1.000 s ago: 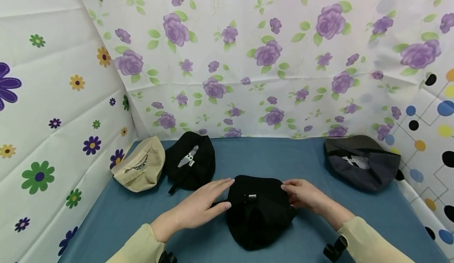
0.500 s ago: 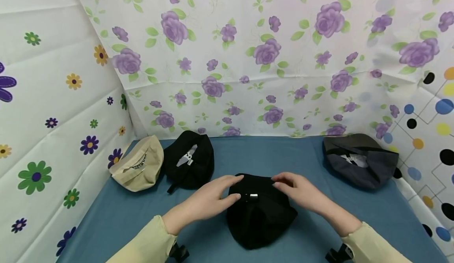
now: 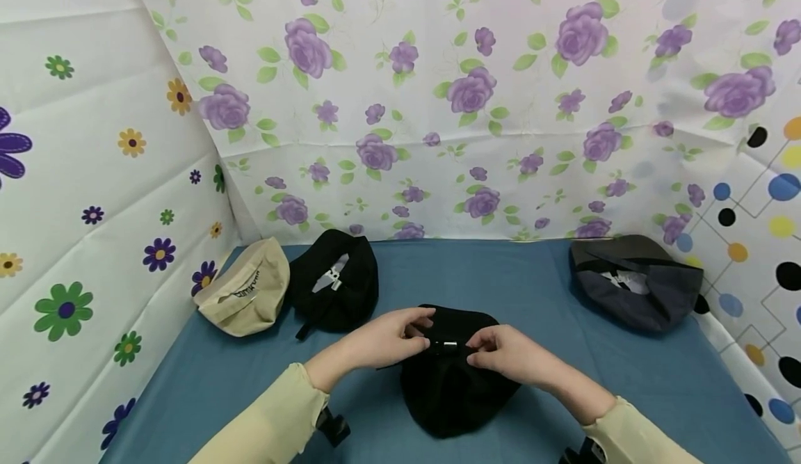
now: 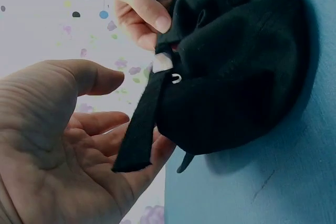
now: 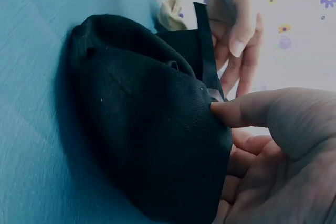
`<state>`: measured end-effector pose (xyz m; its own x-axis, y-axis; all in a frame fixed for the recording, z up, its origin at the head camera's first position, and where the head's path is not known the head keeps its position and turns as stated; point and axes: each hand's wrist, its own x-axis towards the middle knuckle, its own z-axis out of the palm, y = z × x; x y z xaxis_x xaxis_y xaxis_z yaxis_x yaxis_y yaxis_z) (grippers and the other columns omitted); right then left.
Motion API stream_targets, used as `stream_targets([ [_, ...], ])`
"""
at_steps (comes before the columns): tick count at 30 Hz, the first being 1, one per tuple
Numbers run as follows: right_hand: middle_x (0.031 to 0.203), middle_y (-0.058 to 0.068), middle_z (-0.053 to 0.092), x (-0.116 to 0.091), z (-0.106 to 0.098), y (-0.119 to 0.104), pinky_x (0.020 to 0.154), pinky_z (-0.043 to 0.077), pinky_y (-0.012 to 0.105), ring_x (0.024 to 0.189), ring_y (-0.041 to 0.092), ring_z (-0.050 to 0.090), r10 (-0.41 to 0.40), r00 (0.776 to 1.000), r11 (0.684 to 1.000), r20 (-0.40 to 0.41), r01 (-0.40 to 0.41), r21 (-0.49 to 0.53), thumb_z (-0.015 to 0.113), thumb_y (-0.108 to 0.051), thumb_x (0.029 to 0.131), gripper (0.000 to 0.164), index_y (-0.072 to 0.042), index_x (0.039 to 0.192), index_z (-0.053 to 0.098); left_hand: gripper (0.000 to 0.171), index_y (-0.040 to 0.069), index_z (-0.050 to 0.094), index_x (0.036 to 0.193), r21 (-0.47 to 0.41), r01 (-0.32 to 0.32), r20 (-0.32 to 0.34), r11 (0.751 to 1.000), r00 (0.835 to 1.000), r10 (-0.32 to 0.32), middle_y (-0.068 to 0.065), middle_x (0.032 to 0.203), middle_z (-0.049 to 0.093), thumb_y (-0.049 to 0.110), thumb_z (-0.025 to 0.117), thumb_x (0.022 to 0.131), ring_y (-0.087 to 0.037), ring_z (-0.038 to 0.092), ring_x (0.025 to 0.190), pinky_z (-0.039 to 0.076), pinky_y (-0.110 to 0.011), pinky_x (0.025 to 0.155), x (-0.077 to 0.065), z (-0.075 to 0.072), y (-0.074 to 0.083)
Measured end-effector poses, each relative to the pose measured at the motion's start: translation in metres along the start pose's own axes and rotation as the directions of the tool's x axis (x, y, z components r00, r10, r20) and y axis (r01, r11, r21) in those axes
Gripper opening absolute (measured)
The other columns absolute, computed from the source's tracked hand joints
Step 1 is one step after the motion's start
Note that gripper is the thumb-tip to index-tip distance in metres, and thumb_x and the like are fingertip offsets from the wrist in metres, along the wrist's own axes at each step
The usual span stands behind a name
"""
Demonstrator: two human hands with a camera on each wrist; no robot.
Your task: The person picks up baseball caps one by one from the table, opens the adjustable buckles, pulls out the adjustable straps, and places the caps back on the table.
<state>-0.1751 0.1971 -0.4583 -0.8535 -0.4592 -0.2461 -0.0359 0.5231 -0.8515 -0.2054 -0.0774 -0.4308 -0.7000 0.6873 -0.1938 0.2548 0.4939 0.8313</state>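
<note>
A black cap lies on the blue cloth in front of me, its back strap with a small metal buckle facing up. My right hand pinches the strap edge beside the buckle, thumb on top and fingers behind, as the right wrist view shows. On the other side my left hand is held around the strap's loose end; in the left wrist view its thumb stands apart from the strap, while the fingers reach behind it. The cap's brim is mostly hidden under the crown.
At the back left, a beige cap with dark lettering sits beside another black cap. A dark grey cap lies at the back right. Patterned cloth walls enclose the blue table surface.
Both hands have left the cap's sides and come inward over it toward the buckle. The right hand now pinches the strap there. The cap itself has stayed nearly in place.
</note>
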Motion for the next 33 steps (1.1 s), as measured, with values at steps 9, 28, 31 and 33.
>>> stream_targets([
  [9,0.079,0.004,0.063,-0.007,-0.003,-0.006,0.069,0.044,0.032,0.072,0.018,0.053,-0.013,0.998,0.995,0.057,0.008,0.097,0.066,-0.018,0.098,0.020,-0.004,0.111,0.070,0.058,0.011,0.045,0.154,-0.062,0.007,0.059,0.998,0.998,-0.003,-0.004,0.132,0.064,0.023,0.066,0.101,-0.015,0.064,0.112,0.053,-0.031,0.088,-0.002,-0.004,-0.003],
  [28,0.086,0.005,0.060,-0.013,-0.013,-0.004,0.073,0.041,0.036,0.083,0.023,0.051,-0.080,0.995,0.987,0.059,0.071,0.146,0.064,-0.013,0.097,0.014,-0.005,0.106,0.070,0.024,0.022,0.073,0.123,-0.041,-0.040,0.117,0.998,0.992,0.044,0.005,0.088,0.068,0.030,0.070,0.100,-0.011,0.053,0.069,0.042,-0.026,0.063,-0.006,0.004,0.000],
  [31,0.085,0.006,0.059,-0.013,-0.014,-0.003,0.072,0.041,0.034,0.082,0.022,0.050,-0.102,0.993,0.986,0.052,0.094,0.139,0.064,-0.012,0.097,0.013,-0.006,0.105,0.070,0.015,0.026,0.075,0.113,-0.048,-0.050,0.107,0.998,0.993,0.055,0.006,0.079,0.064,0.032,0.069,0.101,-0.011,0.047,0.063,0.039,-0.026,0.060,-0.007,0.005,0.002],
  [33,0.085,0.005,0.059,-0.013,-0.014,-0.002,0.071,0.041,0.033,0.081,0.021,0.050,-0.120,0.992,0.984,0.047,0.112,0.135,0.064,-0.012,0.097,0.012,-0.006,0.105,0.070,0.013,0.028,0.076,0.110,-0.052,-0.070,0.104,0.996,0.992,0.075,0.006,0.076,0.060,0.033,0.068,0.101,-0.010,0.044,0.061,0.037,-0.026,0.059,-0.007,0.006,0.003],
])
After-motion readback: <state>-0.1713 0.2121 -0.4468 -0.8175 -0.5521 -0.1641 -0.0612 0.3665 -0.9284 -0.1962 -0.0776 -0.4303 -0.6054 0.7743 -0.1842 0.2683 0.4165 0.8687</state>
